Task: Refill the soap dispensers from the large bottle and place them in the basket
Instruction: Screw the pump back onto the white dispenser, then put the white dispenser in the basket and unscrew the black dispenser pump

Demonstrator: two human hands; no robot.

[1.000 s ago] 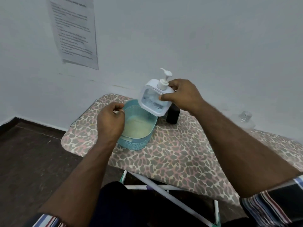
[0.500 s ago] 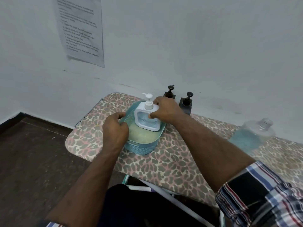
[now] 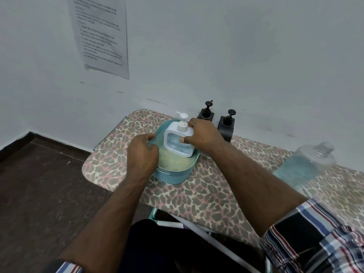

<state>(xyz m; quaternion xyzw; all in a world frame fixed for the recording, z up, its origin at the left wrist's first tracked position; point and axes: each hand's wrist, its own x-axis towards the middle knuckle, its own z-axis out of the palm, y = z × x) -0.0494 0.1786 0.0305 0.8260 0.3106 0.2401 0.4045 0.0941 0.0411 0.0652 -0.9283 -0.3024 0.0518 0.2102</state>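
Observation:
A white square soap dispenser [image 3: 178,142] with a pump top stands upright inside the teal basket [image 3: 173,177] at the board's left end. My right hand [image 3: 201,134] grips the dispenser's top and right side. My left hand [image 3: 142,152] holds the basket's left rim. Two dark dispensers [image 3: 205,114] [image 3: 226,125] stand against the wall behind the basket. The large clear bottle [image 3: 303,167] of blue liquid, with no cap on, stands at the right.
Everything sits on a leopard-print ironing board [image 3: 206,196] pushed against a white wall. A printed sheet [image 3: 102,34] hangs on the wall. Dark floor [image 3: 39,184] lies to the left. The board's white legs [image 3: 199,231] show below.
My right hand has lowered the white dispenser from above the basket down into it. My left hand has stayed on the basket's rim. The view has shifted, showing the dark dispensers and the large bottle.

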